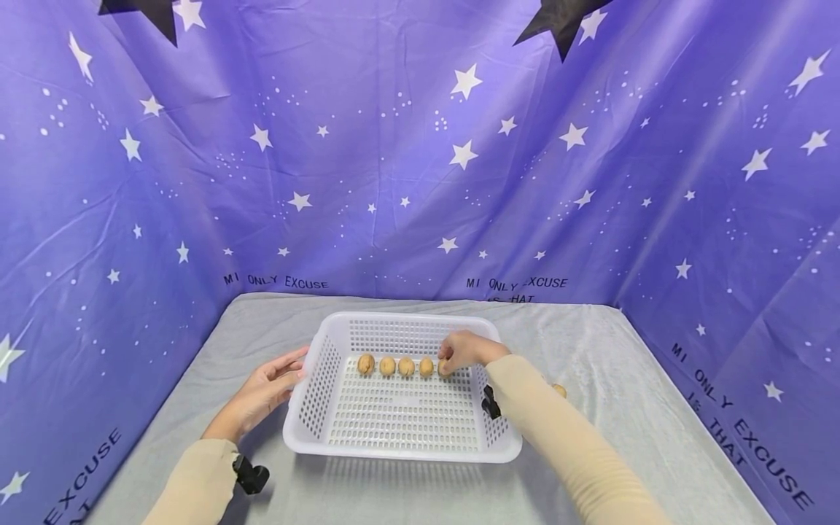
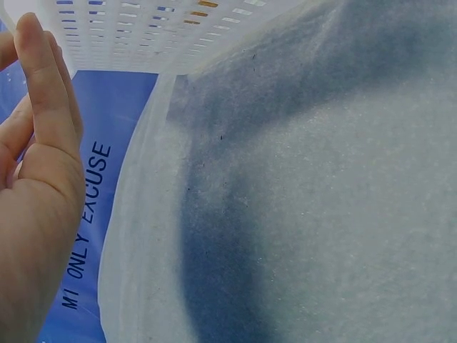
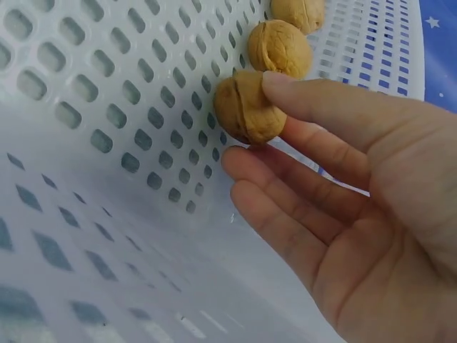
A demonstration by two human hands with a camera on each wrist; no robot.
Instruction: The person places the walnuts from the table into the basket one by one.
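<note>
A white perforated plastic basket (image 1: 403,456) stands on the cloth. Inside it, several walnuts (image 1: 406,367) form a row running left to right. My right hand (image 1: 467,348) reaches over the basket's right side and pinches the rightmost walnut (image 3: 246,107) between thumb and fingers, at the end of that row. Close by in the right wrist view is the neighbouring walnut (image 3: 280,48). At the basket's left rim, my left hand (image 1: 262,394) has its fingers extended against or just beside the wall. The left wrist view shows those fingers mostly straight, holding nothing.
Another walnut (image 1: 559,390) lies outside the basket on the right, partly hidden by the right sleeve (image 1: 564,437). Grey cloth (image 1: 262,328) covers the table. Purple star-patterned curtains (image 1: 394,146) enclose the back and both sides.
</note>
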